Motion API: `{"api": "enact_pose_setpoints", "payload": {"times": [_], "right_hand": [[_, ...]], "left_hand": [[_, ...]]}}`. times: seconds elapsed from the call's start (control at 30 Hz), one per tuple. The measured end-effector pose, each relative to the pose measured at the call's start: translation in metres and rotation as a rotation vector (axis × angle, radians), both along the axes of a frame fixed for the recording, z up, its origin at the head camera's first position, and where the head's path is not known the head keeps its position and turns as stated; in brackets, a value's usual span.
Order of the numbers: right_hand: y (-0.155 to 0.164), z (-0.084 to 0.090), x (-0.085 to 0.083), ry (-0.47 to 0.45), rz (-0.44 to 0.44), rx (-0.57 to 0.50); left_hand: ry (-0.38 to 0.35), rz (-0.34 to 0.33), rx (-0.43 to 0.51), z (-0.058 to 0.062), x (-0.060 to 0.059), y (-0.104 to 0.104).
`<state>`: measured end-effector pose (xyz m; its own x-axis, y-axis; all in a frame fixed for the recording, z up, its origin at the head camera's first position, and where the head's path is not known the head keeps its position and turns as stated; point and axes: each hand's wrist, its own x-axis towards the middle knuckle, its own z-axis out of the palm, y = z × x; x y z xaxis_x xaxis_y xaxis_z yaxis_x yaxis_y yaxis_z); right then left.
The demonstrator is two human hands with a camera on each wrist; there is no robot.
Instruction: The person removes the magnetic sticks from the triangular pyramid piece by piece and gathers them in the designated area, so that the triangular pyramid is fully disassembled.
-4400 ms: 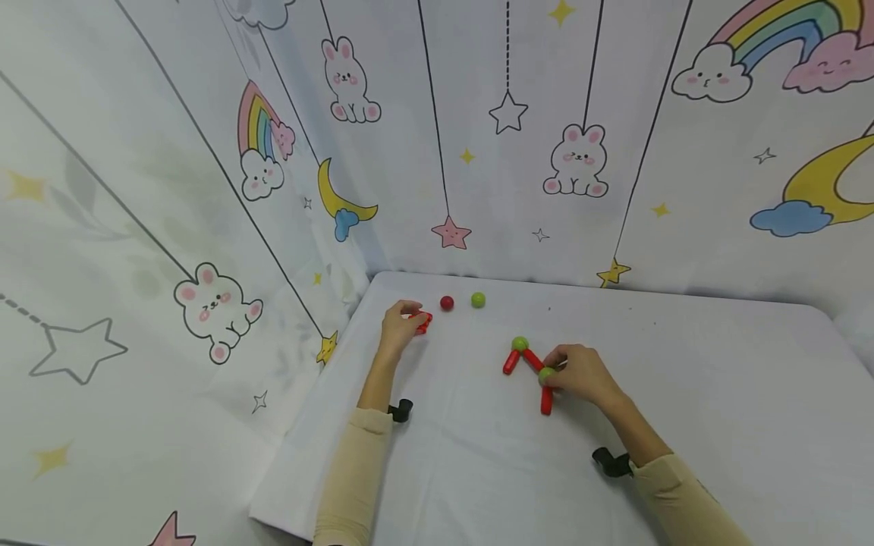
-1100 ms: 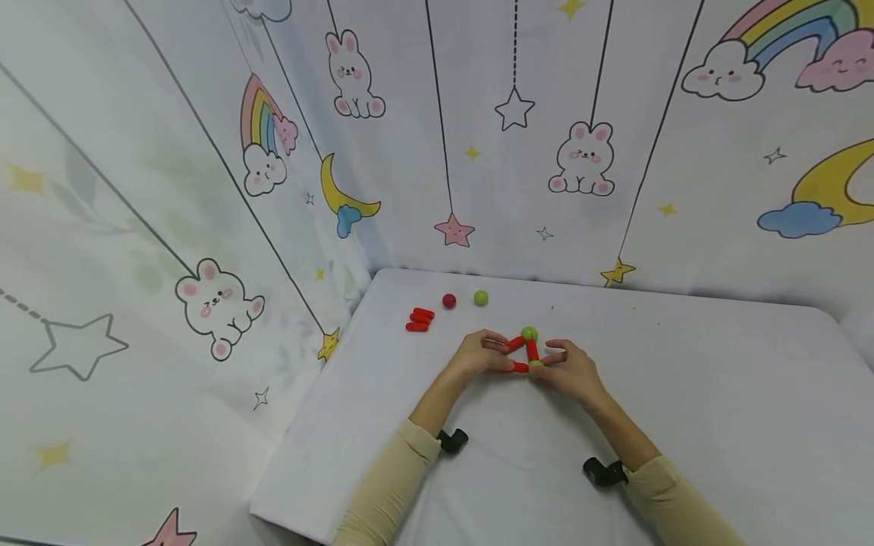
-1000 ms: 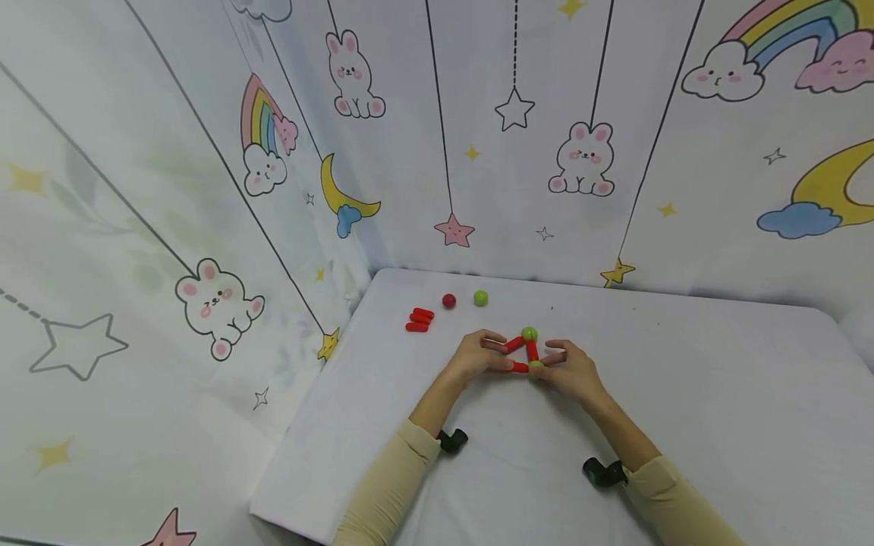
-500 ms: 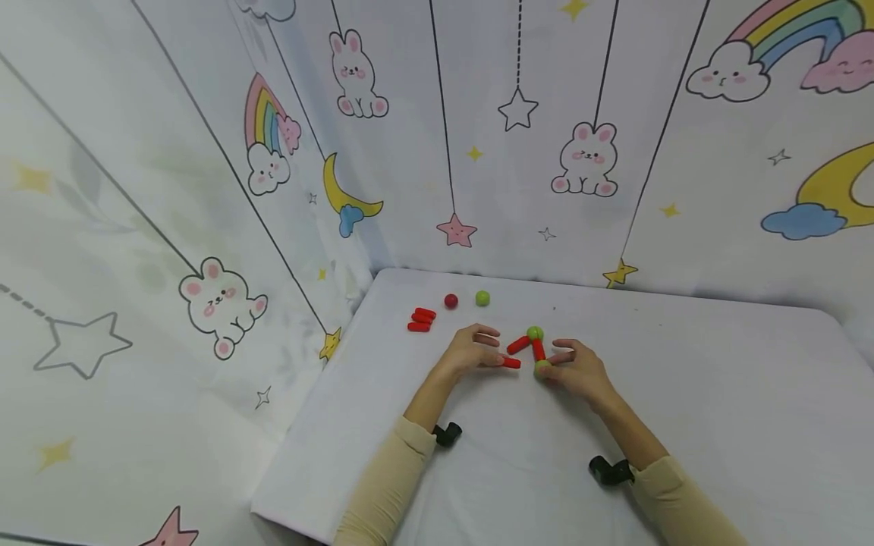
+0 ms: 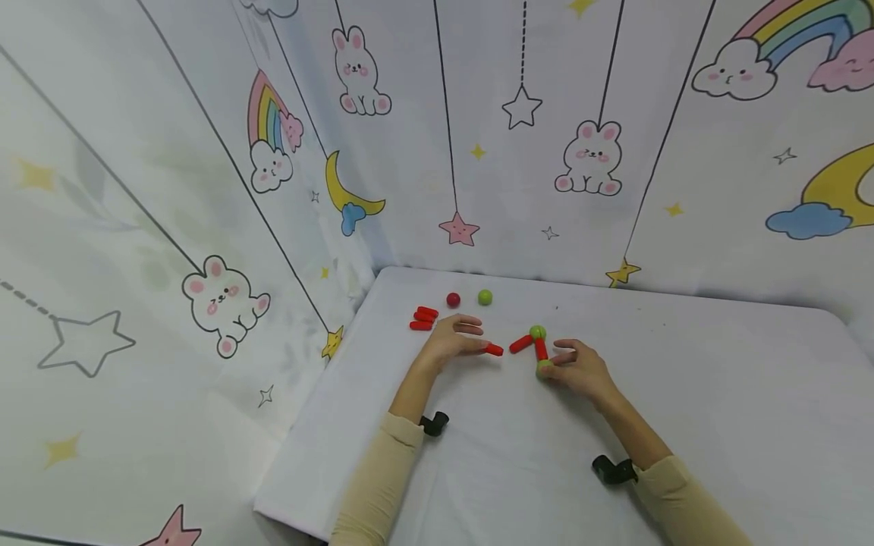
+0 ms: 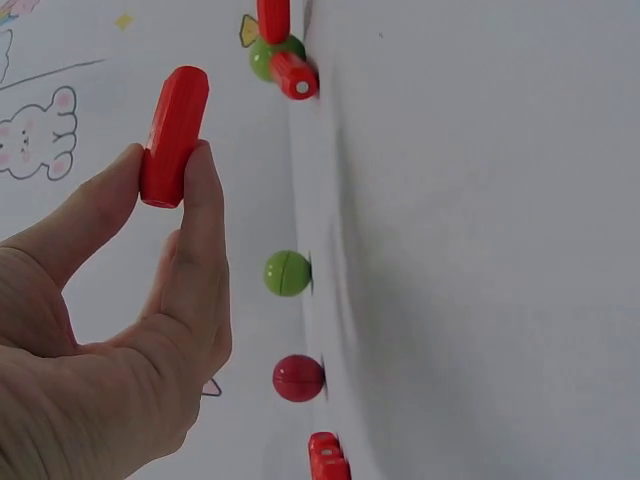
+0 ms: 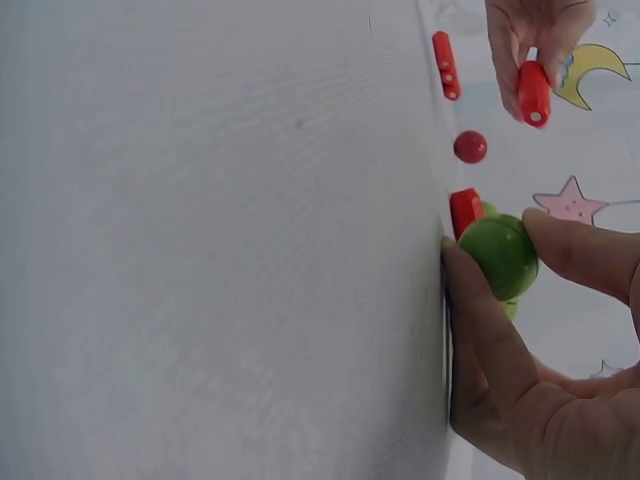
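We see the left hand [image 5: 447,341] pinching a red rod [image 6: 173,135] between thumb and forefinger, lifted off the bench [image 5: 683,394]. The right hand [image 5: 580,370] has its fingers [image 7: 580,250] pinched on a green ball [image 7: 499,255] that joins two rods [image 5: 530,345] on the bench. A red ball [image 5: 454,300], another green ball [image 5: 485,296] and spare rods [image 5: 423,318] lie near the far edge.

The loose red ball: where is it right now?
In the head view the red ball lies at the table's far left, between the spare red sticks and the loose green ball, beyond the left hand.
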<state>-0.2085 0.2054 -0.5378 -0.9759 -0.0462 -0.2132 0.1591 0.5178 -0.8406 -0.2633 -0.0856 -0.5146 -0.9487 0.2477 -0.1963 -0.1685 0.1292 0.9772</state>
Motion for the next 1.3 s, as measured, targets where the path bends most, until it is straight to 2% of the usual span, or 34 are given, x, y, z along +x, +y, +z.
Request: {"api": "enact_pose_setpoints", "payload": {"times": [0.43, 0.77, 1.0, 1.3], "right_hand": [[0.005, -0.002, -0.001, 0.011, 0.018, 0.025], [0.003, -0.002, 0.001, 0.006, 0.019, -0.001], [0.002, -0.003, 0.000, -0.001, 0.026, -0.007], [0.003, -0.003, 0.000, 0.002, 0.030, -0.007]], "left_hand": [[0.052, 0.113, -0.094, -0.003, -0.012, -0.055], [0.010, 0.208, 0.012, 0.000, -0.021, -0.090], [0.007, 0.282, -0.050, -0.002, -0.028, -0.105], [0.005, 0.302, -0.176, -0.008, -0.038, -0.119]]}}
